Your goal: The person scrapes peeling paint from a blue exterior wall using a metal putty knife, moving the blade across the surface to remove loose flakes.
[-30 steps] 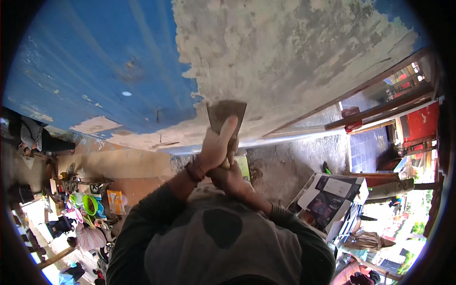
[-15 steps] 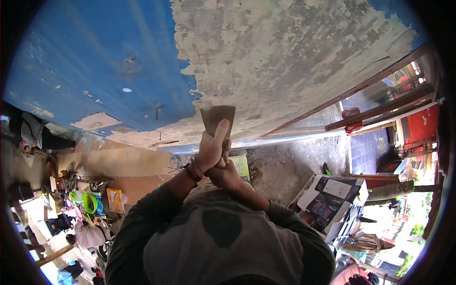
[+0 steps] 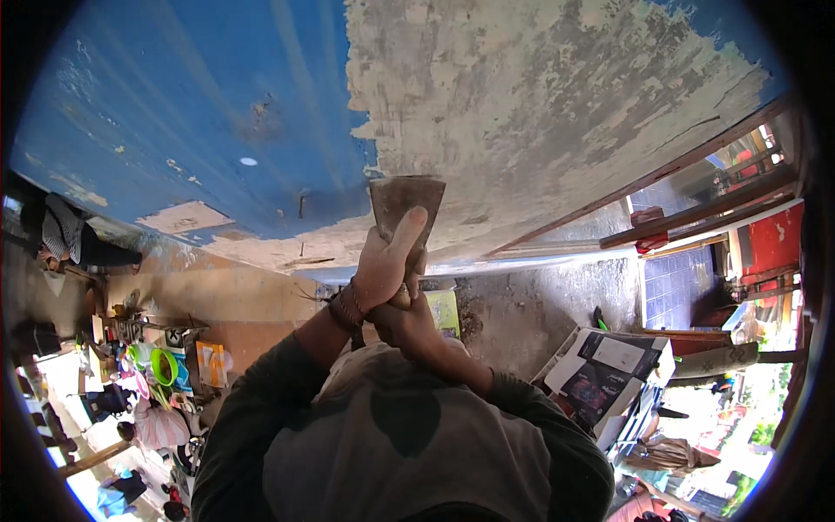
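Observation:
A wide-bladed scraper (image 3: pixel 402 198) is held up in front of me, its blade edge at the wall (image 3: pixel 522 104) by the ragged border between blue paint and bare, patchy plaster. Whether the edge touches the surface I cannot tell. My left hand (image 3: pixel 380 268), with bracelets at the wrist, is closed round the scraper, its thumb stretched along the blade. Just below, my right hand (image 3: pixel 409 325) is wrapped round the lower end of the handle, close against the left wrist. The right fingers are partly hidden.
A nail (image 3: pixel 302 205) sticks out of the blue paint (image 3: pixel 209 96). To the right stand a printed cardboard box (image 3: pixel 600 365) and a wooden-framed opening. A person (image 3: pixel 74 230) sits at far left, above household clutter with a green basket (image 3: pixel 163 366).
Both hands have pushed the scraper slightly upward and away, and its blade shows larger. The view has shifted a little, so the wall's paint border appears farther right.

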The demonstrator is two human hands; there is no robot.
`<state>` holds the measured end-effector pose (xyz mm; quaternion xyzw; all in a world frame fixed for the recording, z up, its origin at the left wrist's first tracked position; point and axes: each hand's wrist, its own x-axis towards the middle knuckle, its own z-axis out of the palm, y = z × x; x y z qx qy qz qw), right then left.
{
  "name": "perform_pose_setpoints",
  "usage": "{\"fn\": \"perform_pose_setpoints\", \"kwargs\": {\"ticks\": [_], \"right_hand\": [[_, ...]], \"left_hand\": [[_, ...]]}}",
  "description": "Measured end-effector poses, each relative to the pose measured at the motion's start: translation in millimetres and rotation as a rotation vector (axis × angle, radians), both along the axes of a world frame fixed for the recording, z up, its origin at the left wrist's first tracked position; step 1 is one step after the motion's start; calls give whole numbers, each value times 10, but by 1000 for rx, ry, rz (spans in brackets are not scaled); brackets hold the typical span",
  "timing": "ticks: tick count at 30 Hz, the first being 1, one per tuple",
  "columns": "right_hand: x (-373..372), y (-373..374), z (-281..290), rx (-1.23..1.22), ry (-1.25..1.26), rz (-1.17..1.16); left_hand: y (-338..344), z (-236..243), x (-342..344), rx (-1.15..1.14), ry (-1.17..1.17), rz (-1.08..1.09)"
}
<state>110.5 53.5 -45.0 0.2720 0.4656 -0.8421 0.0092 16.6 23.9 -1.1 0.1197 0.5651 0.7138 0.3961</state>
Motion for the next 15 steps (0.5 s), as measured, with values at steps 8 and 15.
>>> {"fn": "perform_pose_setpoints", "kwargs": {"ticks": [8, 15], "right_hand": [[41, 7, -44, 24, 7, 27], [74, 23, -17, -37, -6, 26]], "left_hand": [[7, 50, -5, 13, 30, 1], [15, -200, 76, -26, -23, 40]]}}
